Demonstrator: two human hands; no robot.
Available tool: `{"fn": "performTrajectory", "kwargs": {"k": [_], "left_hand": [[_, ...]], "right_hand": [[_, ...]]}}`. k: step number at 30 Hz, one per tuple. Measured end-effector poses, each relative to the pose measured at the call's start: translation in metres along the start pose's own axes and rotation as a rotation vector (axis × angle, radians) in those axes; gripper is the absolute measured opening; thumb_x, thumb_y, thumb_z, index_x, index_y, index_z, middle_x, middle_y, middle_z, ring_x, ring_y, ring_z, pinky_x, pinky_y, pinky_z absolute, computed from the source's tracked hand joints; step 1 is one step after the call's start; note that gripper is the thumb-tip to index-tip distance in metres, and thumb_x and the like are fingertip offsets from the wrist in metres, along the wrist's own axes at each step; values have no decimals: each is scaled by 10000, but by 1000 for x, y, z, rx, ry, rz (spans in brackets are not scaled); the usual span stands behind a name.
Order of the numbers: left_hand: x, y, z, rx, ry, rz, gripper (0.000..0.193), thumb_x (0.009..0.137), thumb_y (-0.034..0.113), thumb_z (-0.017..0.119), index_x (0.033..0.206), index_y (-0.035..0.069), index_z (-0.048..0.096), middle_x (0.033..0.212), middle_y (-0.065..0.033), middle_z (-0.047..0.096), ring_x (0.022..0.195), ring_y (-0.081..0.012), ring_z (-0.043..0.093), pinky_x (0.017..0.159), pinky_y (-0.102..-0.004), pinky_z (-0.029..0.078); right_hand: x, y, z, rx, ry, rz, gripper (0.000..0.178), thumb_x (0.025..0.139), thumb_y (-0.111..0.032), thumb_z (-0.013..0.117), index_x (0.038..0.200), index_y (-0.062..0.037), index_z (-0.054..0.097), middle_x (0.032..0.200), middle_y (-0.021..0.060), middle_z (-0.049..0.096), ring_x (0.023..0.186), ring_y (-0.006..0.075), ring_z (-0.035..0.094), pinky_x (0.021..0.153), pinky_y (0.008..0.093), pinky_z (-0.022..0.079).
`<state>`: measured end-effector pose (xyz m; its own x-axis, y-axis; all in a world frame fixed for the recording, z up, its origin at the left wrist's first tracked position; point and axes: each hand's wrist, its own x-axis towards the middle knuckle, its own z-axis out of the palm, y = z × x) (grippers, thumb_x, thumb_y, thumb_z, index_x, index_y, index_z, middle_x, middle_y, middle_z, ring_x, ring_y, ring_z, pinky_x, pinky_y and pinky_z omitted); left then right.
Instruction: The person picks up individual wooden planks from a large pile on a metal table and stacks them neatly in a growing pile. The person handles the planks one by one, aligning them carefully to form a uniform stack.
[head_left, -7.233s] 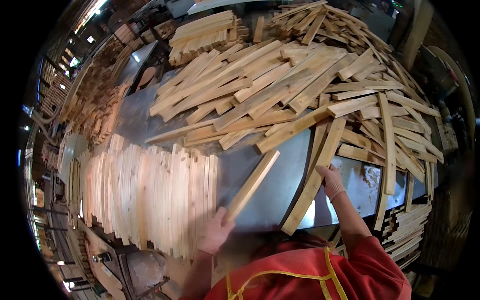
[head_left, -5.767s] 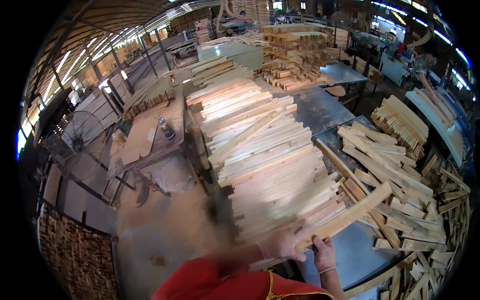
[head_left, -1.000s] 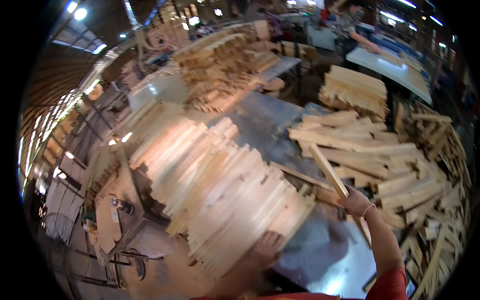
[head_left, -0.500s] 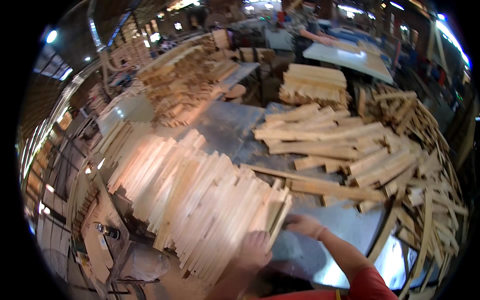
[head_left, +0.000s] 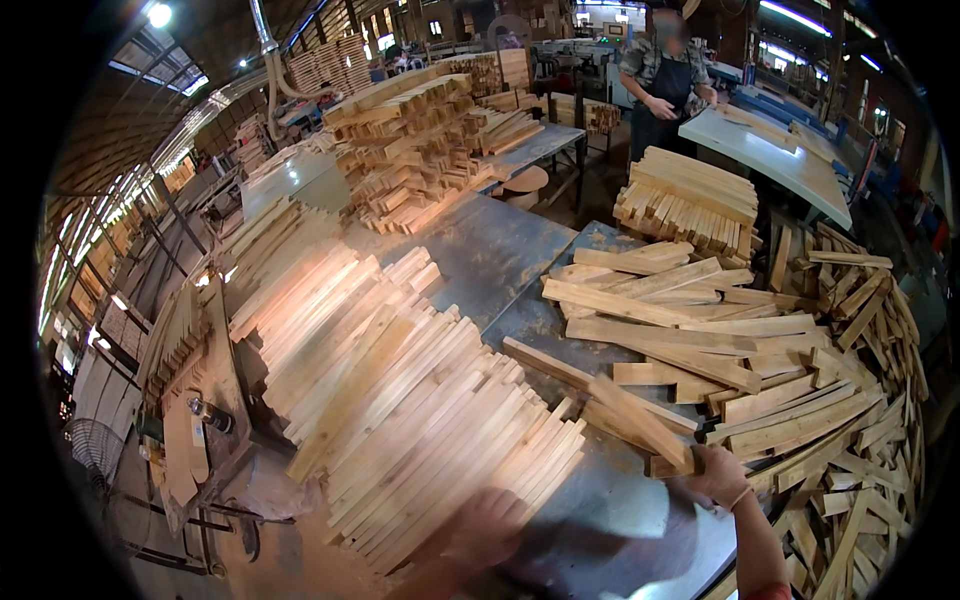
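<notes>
Right hand (head_left: 720, 476) grips a slat (head_left: 645, 425) pointing to ten o'clock, having swung from the row (head_left: 430, 430) toward the pile (head_left: 790, 400), so a piece is in hand; left hand (head_left: 485, 530), at the row's five o'clock, too blurred to tell.

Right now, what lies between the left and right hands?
Grey metal tabletop, partly shadowed, lies between the left hand and right hand in the head view.
</notes>
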<state>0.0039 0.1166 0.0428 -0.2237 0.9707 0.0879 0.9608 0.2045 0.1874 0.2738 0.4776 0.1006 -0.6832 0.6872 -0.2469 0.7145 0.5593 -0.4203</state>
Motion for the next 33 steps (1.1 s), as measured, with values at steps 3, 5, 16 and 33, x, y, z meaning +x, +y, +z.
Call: {"fn": "performTrajectory", "kwargs": {"k": [3, 5, 16, 33], "left_hand": [[-3, -4, 12, 14, -14, -6, 596, 776, 382, 745, 1316, 163, 621, 1378, -57, 600, 1344, -303, 538, 1131, -548, 397], [-4, -6, 18, -1, 33, 0, 571, 780, 366, 747, 1308, 182, 633, 1383, -65, 609, 1318, -311, 566, 1104, -550, 430], [-6, 0, 8, -34, 123, 9, 323, 851, 238, 697, 1172, 212, 679, 1211, -82, 636, 1234, -325, 596, 971, -511, 519], [-18, -8, 18, -34, -149, -15, 729, 843, 410, 722, 1512, 177, 553, 1558, -87, 479, 1507, -302, 368, 1267, -507, 232]], "right_hand": [[48, -51, -37, -5, -110, -72, 517, 776, -318, 727, 1222, -56, 736, 1087, 254, 742, 1047, 434, 714, 920, 494, 580], [105, -61, -21, -98, -60, -144, 492, 792, -320, 704, 1203, -52, 729, 1093, 250, 746, 1044, 432, 716, 923, 502, 578], [168, -78, 88, -479, 207, -367, 938, 776, -469, 816, 1537, -66, 446, 1276, 165, 702, 1176, 414, 679, 1014, 449, 558], [-56, -25, 90, 398, 173, 187, 850, 863, -370, 810, 1587, -88, 466, 1146, 245, 749, 1060, 387, 734, 903, 448, 569]]}}
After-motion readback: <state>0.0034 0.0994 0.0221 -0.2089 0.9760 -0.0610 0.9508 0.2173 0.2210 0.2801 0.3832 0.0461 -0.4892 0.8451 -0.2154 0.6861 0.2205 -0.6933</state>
